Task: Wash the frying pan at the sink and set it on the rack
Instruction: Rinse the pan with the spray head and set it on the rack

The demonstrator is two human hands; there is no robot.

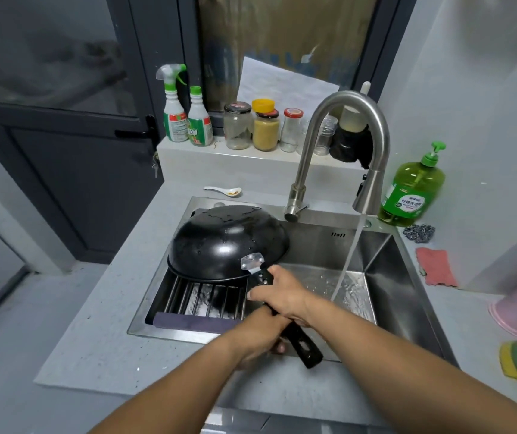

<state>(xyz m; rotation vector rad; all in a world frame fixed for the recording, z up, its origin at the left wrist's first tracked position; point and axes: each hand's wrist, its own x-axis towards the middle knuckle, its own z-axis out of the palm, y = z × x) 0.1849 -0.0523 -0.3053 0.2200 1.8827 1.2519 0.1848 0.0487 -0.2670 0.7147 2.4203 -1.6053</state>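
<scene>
The rectangular stainless steel sink (385, 270) carries a slatted metal rack (200, 300) across its left side. The round black frying pan (225, 242) lies upside down on that rack, wet. Water runs from the curved steel tap (344, 104). The right hand (282, 294) and left hand (263, 335) both grip its black handle, fingers curled round it

Both forearms reached forward from the near edge. The right hand (285, 297) lay farther in, fingers curled in a grip; the left hand (261, 335) clasped just nearer, beneath it.
</scene>
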